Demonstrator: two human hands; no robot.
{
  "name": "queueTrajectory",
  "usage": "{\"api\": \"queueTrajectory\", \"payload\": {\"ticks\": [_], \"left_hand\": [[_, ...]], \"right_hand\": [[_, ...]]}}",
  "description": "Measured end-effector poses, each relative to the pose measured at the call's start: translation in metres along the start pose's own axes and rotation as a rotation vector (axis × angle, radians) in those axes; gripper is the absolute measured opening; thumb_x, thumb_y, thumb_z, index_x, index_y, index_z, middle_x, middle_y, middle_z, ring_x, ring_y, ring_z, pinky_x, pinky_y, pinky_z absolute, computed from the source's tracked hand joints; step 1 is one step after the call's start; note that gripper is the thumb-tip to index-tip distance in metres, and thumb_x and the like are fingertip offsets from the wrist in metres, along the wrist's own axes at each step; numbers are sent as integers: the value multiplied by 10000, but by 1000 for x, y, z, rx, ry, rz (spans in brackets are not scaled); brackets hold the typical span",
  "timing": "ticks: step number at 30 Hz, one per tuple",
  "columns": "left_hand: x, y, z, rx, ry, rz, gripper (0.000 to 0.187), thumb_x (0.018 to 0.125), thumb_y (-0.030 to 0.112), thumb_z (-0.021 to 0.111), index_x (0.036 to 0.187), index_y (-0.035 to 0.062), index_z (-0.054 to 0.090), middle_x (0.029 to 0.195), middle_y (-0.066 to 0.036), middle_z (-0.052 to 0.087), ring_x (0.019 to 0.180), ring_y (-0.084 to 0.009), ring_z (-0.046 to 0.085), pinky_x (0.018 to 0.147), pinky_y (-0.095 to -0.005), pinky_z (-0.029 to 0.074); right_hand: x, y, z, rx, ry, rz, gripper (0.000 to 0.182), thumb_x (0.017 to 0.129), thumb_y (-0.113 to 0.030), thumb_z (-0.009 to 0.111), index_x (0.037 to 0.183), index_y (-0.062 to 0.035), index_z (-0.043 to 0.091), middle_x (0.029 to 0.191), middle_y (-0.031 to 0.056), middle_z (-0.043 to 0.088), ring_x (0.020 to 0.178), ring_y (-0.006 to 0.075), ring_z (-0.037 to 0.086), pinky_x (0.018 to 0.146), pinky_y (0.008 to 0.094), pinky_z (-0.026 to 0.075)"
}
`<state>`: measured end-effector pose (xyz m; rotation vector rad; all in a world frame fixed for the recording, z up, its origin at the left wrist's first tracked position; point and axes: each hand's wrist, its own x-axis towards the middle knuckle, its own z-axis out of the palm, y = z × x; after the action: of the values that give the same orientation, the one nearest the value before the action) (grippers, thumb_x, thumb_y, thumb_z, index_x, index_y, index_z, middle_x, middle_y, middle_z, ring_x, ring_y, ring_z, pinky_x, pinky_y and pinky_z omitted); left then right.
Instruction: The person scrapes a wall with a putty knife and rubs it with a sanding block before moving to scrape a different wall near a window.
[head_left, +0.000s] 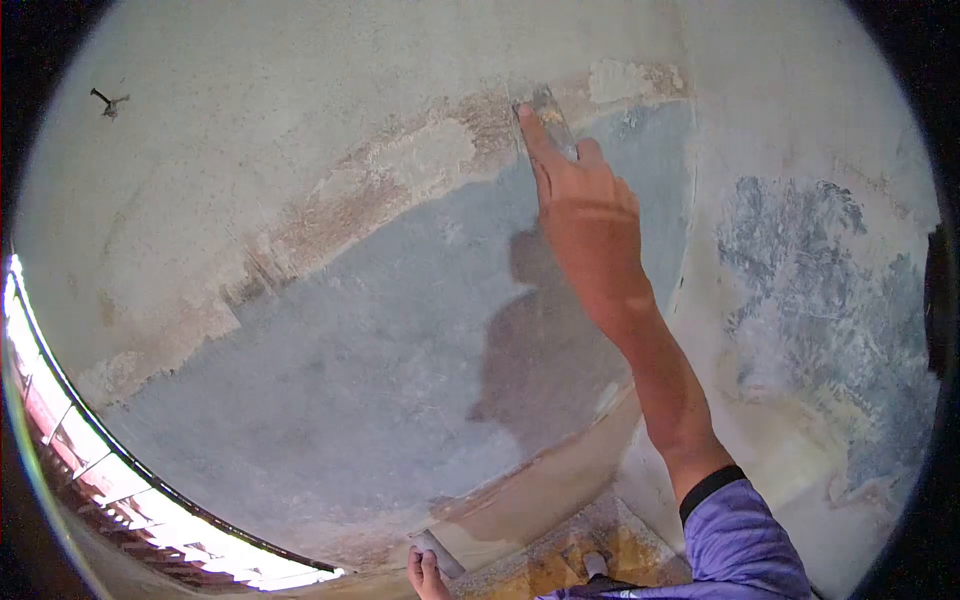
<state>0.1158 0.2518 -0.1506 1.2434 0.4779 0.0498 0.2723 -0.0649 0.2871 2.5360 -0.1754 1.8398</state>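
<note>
My right hand (590, 200) is raised to the wall and closed around a flat metal scraper (552, 118), one finger stretched along its blade. The blade lies at the rough brownish band (490, 122) above the blue-grey wall area (370, 330). Low in the view, my left hand (427, 575) is partly cut off by the bottom edge, its fingers closed on a flat greyish tool (440, 553). The handle of that tool is hidden.
A nail (101, 97) sticks out of the wall at the upper left. The wall corner runs down the right, beside a patchy blue-grey wall (800, 260). A bright opening with bars (120, 480) curves along the lower left. Below is a speckled, brownish surface (630, 545).
</note>
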Motion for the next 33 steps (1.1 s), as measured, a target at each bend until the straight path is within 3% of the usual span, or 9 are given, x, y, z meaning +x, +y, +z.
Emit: {"api": "queueTrajectory", "payload": {"ticks": [3,6,9,12,15,18,21,24,33], "left_hand": [[3,-6,-3,7,0,-13,570,915,342,611,1368,53,419,1306,-64,467,1176,-160,440,967,-314,363],[6,-7,-8,25,4,-22,577,915,345,610,1372,53,413,1309,-64,466,1178,-160,439,968,-314,362],[9,-8,-11,36,6,-31,584,916,349,609,1377,53,407,1312,-63,464,1181,-161,439,970,-314,361],[12,-7,-10,38,9,-37,591,916,353,608,1381,53,400,1315,-63,463,1184,-162,438,972,-314,360],[7,-4,-5,-22,27,52,617,914,365,606,1406,76,370,1352,-60,438,1194,-166,438,992,-314,344],[-8,16,7,3,73,24,603,921,339,601,1419,105,355,1391,-49,400,1222,-165,416,1008,-319,329],[-12,19,12,-81,48,70,598,931,318,589,1436,127,331,1412,-35,372,1263,-161,375,1022,-326,317],[-7,14,13,-81,42,103,595,938,298,580,1446,128,319,1428,-40,358,1287,-175,357,1040,-333,307],[-4,15,13,2,20,66,585,939,273,580,1433,77,334,1387,-67,412,1253,-186,406,1038,-335,320]], "right_hand": [[2,5,-3,199,-11,-54,467,848,-56,520,1299,-174,549,904,192,584,733,361,636,645,455,533],[22,4,7,319,95,-90,391,894,-98,554,1277,-166,581,773,179,557,719,322,578,732,425,479],[23,9,-10,455,-31,-44,391,889,-68,539,1272,-138,577,846,208,594,790,344,594,777,428,468],[13,26,-1,583,183,-235,422,910,-89,528,1330,-129,513,912,225,618,824,344,595,788,424,464],[13,27,-7,637,253,-191,440,934,-124,524,1367,-92,454,819,173,628,704,261,616,671,371,497],[22,31,-7,701,70,51,348,907,-171,572,1214,-17,516,820,206,645,721,342,640,640,419,506],[36,31,-25,988,-319,274,323,906,-200,582,1129,17,496,695,136,624,551,214,616,500,345,475],[39,38,-23,1098,-446,244,303,910,-231,565,1085,5,491,656,79,599,469,130,561,421,301,421],[52,36,-8,1352,-501,265,254,965,-267,454,912,-19,470,578,30,482,427,120,442,406,291,386]]}}
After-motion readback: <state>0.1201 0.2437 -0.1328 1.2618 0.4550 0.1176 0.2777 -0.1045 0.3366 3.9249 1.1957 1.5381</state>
